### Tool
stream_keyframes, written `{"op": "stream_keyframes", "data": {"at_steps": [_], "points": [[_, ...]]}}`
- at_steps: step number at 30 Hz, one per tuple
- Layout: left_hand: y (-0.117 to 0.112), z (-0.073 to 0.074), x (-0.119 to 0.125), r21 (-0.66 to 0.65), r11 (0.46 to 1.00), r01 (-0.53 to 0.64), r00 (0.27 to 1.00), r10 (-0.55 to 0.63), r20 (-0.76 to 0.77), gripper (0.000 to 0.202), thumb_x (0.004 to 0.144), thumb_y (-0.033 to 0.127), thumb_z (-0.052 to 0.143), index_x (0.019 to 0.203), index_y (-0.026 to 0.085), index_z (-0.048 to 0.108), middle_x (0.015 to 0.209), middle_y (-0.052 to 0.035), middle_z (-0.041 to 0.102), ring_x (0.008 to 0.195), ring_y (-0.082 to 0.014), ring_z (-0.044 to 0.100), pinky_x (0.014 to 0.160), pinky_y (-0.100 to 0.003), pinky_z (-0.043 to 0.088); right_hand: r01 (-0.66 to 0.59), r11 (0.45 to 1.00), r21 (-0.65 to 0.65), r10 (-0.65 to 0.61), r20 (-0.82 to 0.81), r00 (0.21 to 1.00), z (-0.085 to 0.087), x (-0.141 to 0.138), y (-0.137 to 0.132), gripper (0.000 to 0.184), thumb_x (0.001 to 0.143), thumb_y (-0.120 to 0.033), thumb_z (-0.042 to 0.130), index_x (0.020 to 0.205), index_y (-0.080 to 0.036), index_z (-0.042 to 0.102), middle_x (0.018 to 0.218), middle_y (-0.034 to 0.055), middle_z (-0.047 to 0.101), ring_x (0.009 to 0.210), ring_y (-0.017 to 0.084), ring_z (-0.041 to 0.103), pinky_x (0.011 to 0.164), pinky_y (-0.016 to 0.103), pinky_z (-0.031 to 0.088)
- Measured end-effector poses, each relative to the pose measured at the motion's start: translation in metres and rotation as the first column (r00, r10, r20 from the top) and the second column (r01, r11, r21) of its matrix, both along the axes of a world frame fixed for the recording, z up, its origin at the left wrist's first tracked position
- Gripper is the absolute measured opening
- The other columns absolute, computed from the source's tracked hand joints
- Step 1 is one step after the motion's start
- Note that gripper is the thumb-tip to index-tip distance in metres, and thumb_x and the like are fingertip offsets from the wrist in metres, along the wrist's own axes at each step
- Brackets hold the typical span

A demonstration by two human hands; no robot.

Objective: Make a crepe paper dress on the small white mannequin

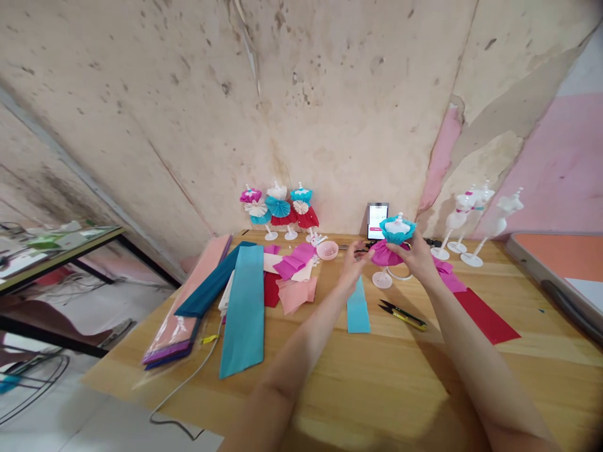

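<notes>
A small white dress-form mannequin (382, 280) stands upright on its round base. It wears a turquoise ruffled paper collar (398, 231) and a magenta paper skirt (389, 255). My left hand (354, 262) pinches the left edge of the skirt. On the other side, my right hand (418, 253) grips the skirt, its thumb at the front and its other fingers partly hidden behind. A light blue paper strip (358, 311) lies below my left hand. Yellow-handled thread snips (404, 315) rest on the table in front of the mannequin.
Three dressed mannequins (277, 207) stand by the wall, with bare ones (504, 220) at right. A phone (377, 220) leans behind my hands. A pink bowl (327, 250), paper pieces (294, 260), a teal sheet (243, 314), a red strip (485, 315) and a cable (188, 381) lie around.
</notes>
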State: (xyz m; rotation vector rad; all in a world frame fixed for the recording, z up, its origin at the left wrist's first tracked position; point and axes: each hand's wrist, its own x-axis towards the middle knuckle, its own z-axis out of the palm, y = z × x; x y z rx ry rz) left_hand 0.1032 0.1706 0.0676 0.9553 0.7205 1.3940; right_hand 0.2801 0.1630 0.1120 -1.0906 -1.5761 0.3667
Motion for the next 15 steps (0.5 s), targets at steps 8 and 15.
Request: {"op": "stream_keyframes", "data": {"at_steps": [8, 15], "points": [[0.015, 0.029, 0.014, 0.549, 0.834, -0.051, 0.841, 0.333, -0.427, 0.017, 0.081, 0.036, 0.071, 0.094, 0.027, 0.076, 0.112, -0.0064, 0.066, 0.114, -0.0239, 0.056, 0.106, -0.039, 0.038, -0.148, 0.967, -0.205, 0.159, 0.036, 0.987, 0.019, 0.046, -0.009, 0.041, 0.08, -0.049, 0.068, 0.112, -0.023, 0.063, 0.11, 0.0075, 0.069, 0.098, 0.025, 0.065, 0.086, 0.041, 0.052], [0.018, 0.026, 0.018, 0.524, 0.851, -0.033, 0.843, 0.305, -0.442, 0.015, 0.079, 0.038, 0.073, 0.086, 0.025, 0.076, 0.108, -0.0064, 0.067, 0.111, -0.0244, 0.057, 0.103, -0.04, 0.042, -0.057, 0.99, -0.131, 0.084, 0.211, 0.974, 0.006, 0.05, 0.004, 0.024, 0.084, -0.043, 0.061, 0.087, -0.02, 0.067, 0.085, 0.0036, 0.071, 0.079, 0.021, 0.065, 0.073, 0.036, 0.051]]}}
